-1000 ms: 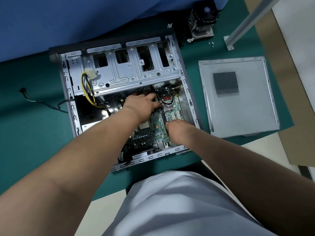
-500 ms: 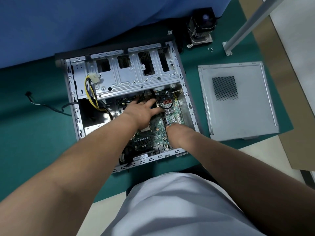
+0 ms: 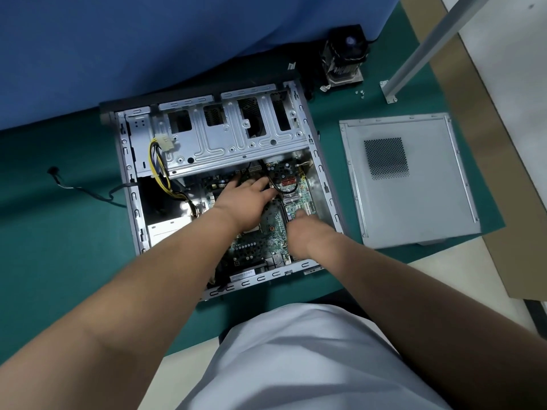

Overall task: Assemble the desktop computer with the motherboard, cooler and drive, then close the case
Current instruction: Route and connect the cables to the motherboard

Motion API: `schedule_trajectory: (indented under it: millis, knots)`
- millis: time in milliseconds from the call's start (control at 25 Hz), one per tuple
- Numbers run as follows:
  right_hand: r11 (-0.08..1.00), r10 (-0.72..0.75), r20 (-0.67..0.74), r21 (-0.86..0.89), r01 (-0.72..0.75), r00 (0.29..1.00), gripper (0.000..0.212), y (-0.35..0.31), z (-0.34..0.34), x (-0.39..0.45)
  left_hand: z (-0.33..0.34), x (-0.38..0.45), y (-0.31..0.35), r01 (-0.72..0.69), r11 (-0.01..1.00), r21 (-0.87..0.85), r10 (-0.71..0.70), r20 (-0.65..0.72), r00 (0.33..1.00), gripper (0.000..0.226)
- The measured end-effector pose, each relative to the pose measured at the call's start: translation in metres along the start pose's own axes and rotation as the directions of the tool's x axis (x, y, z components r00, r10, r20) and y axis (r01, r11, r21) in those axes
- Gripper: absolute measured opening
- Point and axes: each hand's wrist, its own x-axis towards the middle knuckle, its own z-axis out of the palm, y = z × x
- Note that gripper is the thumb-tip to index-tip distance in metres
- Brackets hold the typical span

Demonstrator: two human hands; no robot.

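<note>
case: the open desktop case (image 3: 130,184) lies on its side on the green mat (image 3: 59,232), roughly mid-bench, panel off. Bare grey steel, black front bezel along the far edge by the blue cloth (image 3: 148,39). Its long axis runs from near edge to far edge, tilted a bit so the far end leans left.

motherboard: the green motherboard (image 3: 266,232) lies flat in the case's near-right part, packed with black connectors, plus a red sticker and a small silver heatsink near its far-right corner. Long side follows the case's axis.

drive cage: the silver drive cage (image 3: 231,140) spans the far half of the case, above the board.

cables: a yellow and black cable bundle (image 3: 158,170) with a white plug hangs at the cage's left end. A thin black cable (image 3: 83,190) trails out over the mat to the left.

left hand: the left hand (image 3: 245,199) is flat on the far part of the board, fingers spread and straight, holding nothing.

right hand: the right hand (image 3: 302,232) is down on the board's right side. Fingers point down and mostly hide, so honestly can't tell the grip.

cooler: the cooler (image 3: 346,59), black fan on a finned base, stands at the far edge, right of the case, with tiny screws (image 3: 360,93) beside it.

side panel: the grey side panel (image 3: 414,202) with a mesh vent lies flat, right of the case, not touching it.
</note>
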Motion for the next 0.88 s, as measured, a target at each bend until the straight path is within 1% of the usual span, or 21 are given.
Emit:
schedule_trajectory:
  millis: [80,160,200,280,360,400,480,560,720,800,880]
  knots:
    - [0.991,0.007,-0.204,0.135,0.021,0.979,0.041,0.0,-0.002,0.0,0.001,-0.006,-0.003,-0.008,0.999,-0.051,0.003,-0.098,0.995,0.069]
    - [0.957,0.015,-0.404,0.272,0.105,0.915,0.047,0.0,-0.004,0.004,0.001,-0.011,-0.006,0.018,0.994,-0.106,-0.037,-0.181,0.983,0.065]
    - [0.938,0.01,-0.475,0.309,0.156,0.88,0.051,0.0,-0.007,0.007,0.0,-0.012,-0.007,0.048,0.989,-0.138,-0.078,-0.219,0.973,0.064]
    - [0.911,-0.032,-0.541,0.33,0.247,0.841,0.06,-0.001,-0.011,0.012,-0.001,-0.013,-0.007,0.104,0.976,-0.189,-0.157,-0.289,0.944,0.067]
    - [0.903,-0.115,-0.536,0.295,0.313,0.836,0.066,-0.002,-0.012,0.017,0.0,-0.013,-0.008,0.143,0.968,-0.206,-0.203,-0.304,0.931,0.072]
    - [0.908,-0.157,-0.515,0.261,0.329,0.843,0.068,-0.001,-0.012,0.02,0.002,-0.012,-0.009,0.162,0.967,-0.198,-0.213,-0.275,0.938,0.074]
    - [0.929,-0.207,-0.454,0.186,0.319,0.867,0.072,0.001,-0.009,0.024,0.006,-0.007,-0.013,0.197,0.965,-0.174,-0.226,-0.167,0.96,0.078]
    - [0.949,-0.214,-0.411,0.129,0.289,0.886,0.075,0.002,-0.007,0.028,0.009,-0.002,-0.016,0.202,0.964,-0.172,-0.219,-0.084,0.972,0.085]
    - [0.975,-0.179,-0.42,0.044,0.217,0.89,0.075,0.004,-0.006,0.032,0.01,0.006,-0.018,0.18,0.968,-0.177,-0.181,0.011,0.983,0.1]
    - [0.98,-0.151,-0.417,0.055,0.19,0.896,0.076,0.007,-0.005,0.034,0.01,0.011,-0.018,0.185,0.965,-0.184,-0.178,0.053,0.983,0.102]
    - [0.975,-0.174,-0.401,0.058,0.214,0.899,0.079,0.008,-0.005,0.034,0.008,0.014,-0.018,0.184,0.966,-0.182,-0.173,0.076,0.982,0.102]
